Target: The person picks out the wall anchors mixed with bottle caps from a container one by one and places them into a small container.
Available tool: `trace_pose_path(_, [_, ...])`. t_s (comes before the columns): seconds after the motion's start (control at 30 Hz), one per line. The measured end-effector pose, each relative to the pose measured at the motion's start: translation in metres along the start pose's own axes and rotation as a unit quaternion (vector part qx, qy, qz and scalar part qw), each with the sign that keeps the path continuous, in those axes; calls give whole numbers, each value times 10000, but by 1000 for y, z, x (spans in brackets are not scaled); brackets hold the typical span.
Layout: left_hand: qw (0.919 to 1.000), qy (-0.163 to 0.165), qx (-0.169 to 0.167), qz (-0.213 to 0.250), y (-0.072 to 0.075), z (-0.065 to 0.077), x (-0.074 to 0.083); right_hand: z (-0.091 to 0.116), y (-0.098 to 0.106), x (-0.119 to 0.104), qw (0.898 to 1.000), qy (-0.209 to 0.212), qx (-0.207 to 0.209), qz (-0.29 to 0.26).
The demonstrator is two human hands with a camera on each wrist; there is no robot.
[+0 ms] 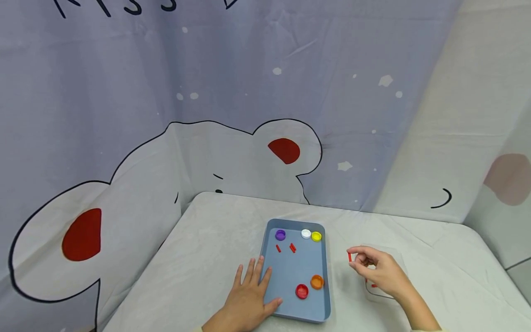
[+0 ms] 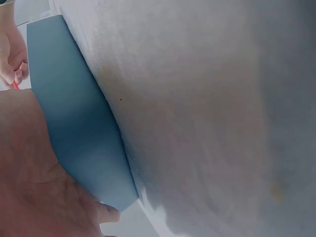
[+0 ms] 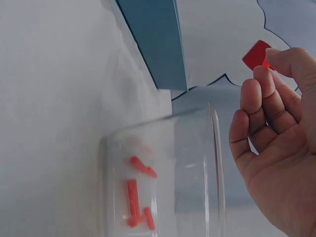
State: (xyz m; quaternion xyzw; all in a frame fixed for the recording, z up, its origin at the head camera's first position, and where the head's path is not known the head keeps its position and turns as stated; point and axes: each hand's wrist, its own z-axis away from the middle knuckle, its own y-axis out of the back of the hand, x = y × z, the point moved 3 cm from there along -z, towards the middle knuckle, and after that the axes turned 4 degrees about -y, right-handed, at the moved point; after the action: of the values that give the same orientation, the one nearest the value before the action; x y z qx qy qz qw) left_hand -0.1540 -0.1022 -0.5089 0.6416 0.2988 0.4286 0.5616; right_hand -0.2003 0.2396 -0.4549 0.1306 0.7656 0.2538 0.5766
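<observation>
My left hand (image 1: 247, 299), fingers spread and straight, rests against the left edge of a blue-grey tray (image 1: 286, 304). Between thumb and fingertips, my right hand (image 1: 383, 272) pinches a small red stick (image 1: 350, 256), held upright to the right of the tray. Below that hand sits a clear plastic box (image 3: 190, 163), partly hidden by it in the head view. Several red sticks (image 3: 133, 200) lie inside the box. On the tray, more short red sticks (image 1: 292, 248) lie near its far end.
Small round cups stand in the tray: purple (image 1: 280, 235), white (image 1: 306, 234) and yellow (image 1: 316, 236) at the far end, orange (image 1: 317, 281) and red (image 1: 302, 291) at the near end. A white cloth (image 1: 215, 240) covers the table, with a printed curtain (image 1: 232, 78) behind.
</observation>
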Motion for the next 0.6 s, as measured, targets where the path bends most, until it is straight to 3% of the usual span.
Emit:
trace_pose_path(0.2, [10000, 45, 12, 79, 0, 0, 0, 5, 12, 4, 9993, 257, 145, 223])
trace_pose_path(0.6, [9999, 11, 38, 100, 2, 0, 1, 23, 39, 20, 9988, 59, 324, 370])
